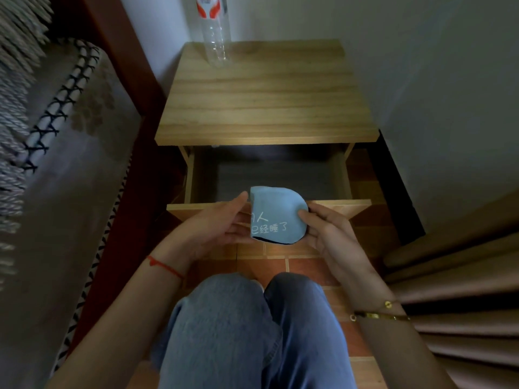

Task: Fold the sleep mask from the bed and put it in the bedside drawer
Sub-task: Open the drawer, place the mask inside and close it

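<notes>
Mask [276, 213]: pale blue, folded in half, white lettering, above drawer [269, 206] front
Left hand [222, 223]: fingers released, cupping fold
Right hand [327, 234]: fingers pinching edge

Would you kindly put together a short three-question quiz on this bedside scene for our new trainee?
1. True or false: the drawer of the bedside table is open.
2. Which hand pinches the folded sleep mask with its thumb on top: A) left hand, B) right hand?
3. What stands on the bedside table's far left corner?

Key
1. True.
2. B; the left hand only supports the mask's left edge.
3. A clear plastic bottle with a red and white label.
</notes>
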{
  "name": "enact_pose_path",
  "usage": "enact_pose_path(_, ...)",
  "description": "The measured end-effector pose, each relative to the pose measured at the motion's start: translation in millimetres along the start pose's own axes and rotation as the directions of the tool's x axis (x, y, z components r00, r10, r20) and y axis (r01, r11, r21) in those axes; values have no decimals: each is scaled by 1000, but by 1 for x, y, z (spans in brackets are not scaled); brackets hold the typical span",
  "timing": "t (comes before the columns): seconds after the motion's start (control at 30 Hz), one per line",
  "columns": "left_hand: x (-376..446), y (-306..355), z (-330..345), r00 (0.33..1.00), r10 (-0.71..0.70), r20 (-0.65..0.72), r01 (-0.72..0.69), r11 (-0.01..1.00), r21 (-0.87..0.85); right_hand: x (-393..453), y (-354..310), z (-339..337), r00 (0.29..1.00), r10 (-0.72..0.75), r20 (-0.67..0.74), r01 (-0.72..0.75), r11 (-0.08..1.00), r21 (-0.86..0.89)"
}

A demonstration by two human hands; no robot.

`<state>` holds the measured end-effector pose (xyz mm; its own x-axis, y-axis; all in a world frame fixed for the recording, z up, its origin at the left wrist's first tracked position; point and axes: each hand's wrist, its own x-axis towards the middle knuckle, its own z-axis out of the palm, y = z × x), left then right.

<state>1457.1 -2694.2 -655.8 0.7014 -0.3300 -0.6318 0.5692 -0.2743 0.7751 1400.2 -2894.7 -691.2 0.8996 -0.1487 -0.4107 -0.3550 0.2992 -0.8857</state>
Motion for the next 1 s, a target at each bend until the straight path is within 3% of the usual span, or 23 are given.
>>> enact_pose_path(0.13,-2,24,-7,988,155,-5,-155,988,-8,14,-26,15,993,-116,20,118,989,-91)
enact_pose_path(0.27,20,45,-15,978,191,-80,-188,981,42,46,-49,29,983,-181,7,179,966,-187)
enact_pose_path(0.5,79,45,-26,976,131,-174,-107,985,137,110,-47,31,999,-30,-22,17,895,-446)
enact_pose_path(0.73,122,43,-25,979,2,-205,28,989,143,169,-27,31,981,147,-128,-194,789,-583)
enact_pose_path(1.0,155,43,-25,968,-156,-198,180,977,111,209,-11,37,953,262,-154,-293,654,-698)
